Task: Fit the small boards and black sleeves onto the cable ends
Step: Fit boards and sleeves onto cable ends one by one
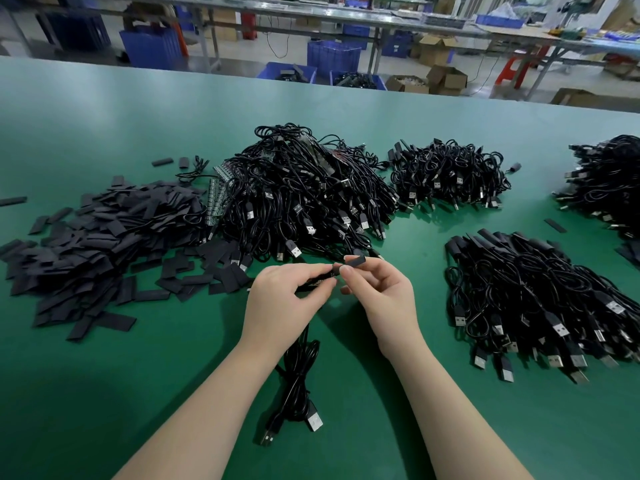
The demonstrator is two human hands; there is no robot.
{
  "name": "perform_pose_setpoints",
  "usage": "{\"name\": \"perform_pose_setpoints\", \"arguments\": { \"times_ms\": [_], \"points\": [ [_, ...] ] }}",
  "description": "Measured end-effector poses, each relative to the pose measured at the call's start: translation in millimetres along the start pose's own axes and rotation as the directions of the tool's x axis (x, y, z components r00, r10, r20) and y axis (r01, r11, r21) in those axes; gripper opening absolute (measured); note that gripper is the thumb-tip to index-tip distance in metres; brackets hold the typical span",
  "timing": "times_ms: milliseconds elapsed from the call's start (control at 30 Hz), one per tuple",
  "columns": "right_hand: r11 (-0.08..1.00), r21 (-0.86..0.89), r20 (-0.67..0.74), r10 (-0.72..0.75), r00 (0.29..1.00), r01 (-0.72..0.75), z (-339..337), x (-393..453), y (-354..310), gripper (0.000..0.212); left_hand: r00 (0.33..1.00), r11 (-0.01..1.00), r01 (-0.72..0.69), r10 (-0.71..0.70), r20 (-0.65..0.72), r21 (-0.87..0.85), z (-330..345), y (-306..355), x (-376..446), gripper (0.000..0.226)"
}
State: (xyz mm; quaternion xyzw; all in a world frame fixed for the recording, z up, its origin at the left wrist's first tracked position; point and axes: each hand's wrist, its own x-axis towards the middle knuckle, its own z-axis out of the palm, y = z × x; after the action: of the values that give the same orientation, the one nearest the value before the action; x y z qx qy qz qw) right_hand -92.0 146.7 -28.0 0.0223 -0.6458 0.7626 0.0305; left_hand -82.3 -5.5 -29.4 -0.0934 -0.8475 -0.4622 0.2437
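Note:
My left hand grips the end of a black cable with a small board on it, just above the green table. My right hand pinches a flat black sleeve between thumb and forefinger, its near end touching the board's tip. The cable hangs down between my forearms, and two USB plugs lie on the table. A heap of loose black sleeves lies at the left. A big pile of USB cables with strips of small boards sits behind my hands.
Further cable piles lie at the back, the right and the far right edge. The green table stretches to the far edge. Beyond it stand blue crates, cardboard boxes and workbenches.

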Motion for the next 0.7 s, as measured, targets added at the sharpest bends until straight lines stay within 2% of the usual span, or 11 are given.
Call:
{"name": "perform_pose_setpoints", "arguments": {
  "times_ms": [100, 467, 633, 700],
  "points": [
    [1.000, -0.001, -0.001, -0.006, 1.000, 0.006, 0.5, -0.3, -0.6, 0.014, 1.000, 1.000, -0.001, 0.001, -0.014, -0.007, -1.0, 0.0, 0.5, 0.016],
    [1.000, -0.016, -0.012, -0.018, 1.000, 0.017, 0.6, -1.0, 0.4, 0.010, 0.989, 0.987, -0.143, 0.146, -0.026, 0.078, -0.9, 0.6, 1.3, 0.013],
    [1.000, 0.008, -0.013, -0.019, 1.000, 0.019, 3.4, -2.2, 1.2, 0.016, 0.997, 0.997, -0.073, 0.074, -0.039, 0.010, -0.6, 0.6, -1.0, 0.015],
    [0.999, 0.027, -0.021, -0.016, 1.000, 0.017, 3.8, -2.6, 1.1, 0.012, 0.998, 0.999, -0.042, 0.042, -0.049, -0.010, -0.8, 2.8, -1.3, 0.015]
  ]
}}
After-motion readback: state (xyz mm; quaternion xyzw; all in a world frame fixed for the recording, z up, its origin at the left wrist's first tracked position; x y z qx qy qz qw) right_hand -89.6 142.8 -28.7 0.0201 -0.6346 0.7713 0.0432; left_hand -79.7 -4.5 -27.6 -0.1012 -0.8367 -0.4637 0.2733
